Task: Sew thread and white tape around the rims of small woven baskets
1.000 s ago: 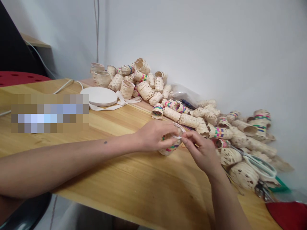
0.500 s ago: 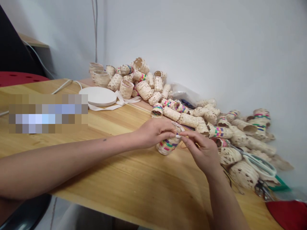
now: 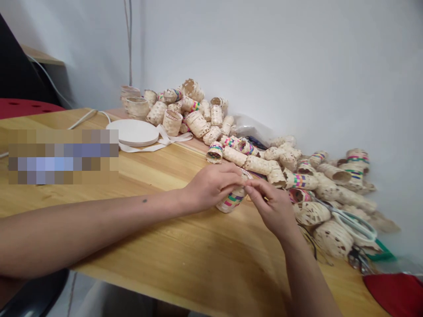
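Note:
A small woven basket [image 3: 231, 201] with pink, green and purple bands sits tilted on the wooden table [image 3: 185, 259]. My left hand [image 3: 216, 185] is closed on its rim from the left, thumb and fingers pinched together. From the right, my right hand [image 3: 272, 204] pinches at the same spot of the rim, its fingertips touching those of my left hand. Whatever lies between the right fingertips is too small to make out. Both hands cover much of the basket's upper edge.
Several woven baskets [image 3: 198, 123] lie heaped along the wall. A roll of white ribbon [image 3: 134, 132] is at the back left, its tail loose. White-handled scissors [image 3: 355, 224] rest on the baskets at right, near a red cloth [image 3: 393, 293].
The right fingertips have moved slightly left, against those of my left hand at the rim. The whole view has shifted a little; the basket remains in place.

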`<state>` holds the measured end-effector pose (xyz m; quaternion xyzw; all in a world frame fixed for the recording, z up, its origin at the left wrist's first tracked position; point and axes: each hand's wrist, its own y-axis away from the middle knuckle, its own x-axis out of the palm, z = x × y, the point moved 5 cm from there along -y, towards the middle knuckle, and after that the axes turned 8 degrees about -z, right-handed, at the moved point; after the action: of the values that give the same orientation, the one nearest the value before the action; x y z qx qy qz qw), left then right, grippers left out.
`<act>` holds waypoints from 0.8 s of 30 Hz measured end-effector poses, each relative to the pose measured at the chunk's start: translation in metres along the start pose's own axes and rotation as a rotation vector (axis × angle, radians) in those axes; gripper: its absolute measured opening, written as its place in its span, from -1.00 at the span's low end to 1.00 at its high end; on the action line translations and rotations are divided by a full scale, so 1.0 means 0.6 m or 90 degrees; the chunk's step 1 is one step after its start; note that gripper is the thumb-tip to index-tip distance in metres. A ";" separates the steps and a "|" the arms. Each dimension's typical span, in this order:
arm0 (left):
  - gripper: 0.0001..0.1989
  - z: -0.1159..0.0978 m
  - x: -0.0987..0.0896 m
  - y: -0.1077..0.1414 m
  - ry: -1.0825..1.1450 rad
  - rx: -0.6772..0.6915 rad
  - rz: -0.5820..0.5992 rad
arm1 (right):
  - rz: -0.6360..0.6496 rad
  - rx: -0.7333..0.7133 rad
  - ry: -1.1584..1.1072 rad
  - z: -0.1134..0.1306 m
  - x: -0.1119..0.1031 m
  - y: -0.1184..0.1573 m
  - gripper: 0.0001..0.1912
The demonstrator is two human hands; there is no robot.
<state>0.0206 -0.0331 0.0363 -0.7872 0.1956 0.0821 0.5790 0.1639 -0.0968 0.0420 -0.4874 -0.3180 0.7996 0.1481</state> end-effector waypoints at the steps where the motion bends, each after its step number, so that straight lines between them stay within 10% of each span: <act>1: -0.83 -0.001 0.001 -0.001 0.004 -0.003 0.006 | -0.001 0.003 0.000 0.001 0.000 0.000 -0.81; 24: -0.92 0.011 -0.006 -0.006 0.021 -0.087 -0.001 | -0.160 0.098 -0.066 -0.010 -0.041 0.002 -0.72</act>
<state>0.0194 -0.0254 0.0388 -0.8262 0.1985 0.0818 0.5208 0.1810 -0.1090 0.0564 -0.3888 -0.3213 0.8210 0.2674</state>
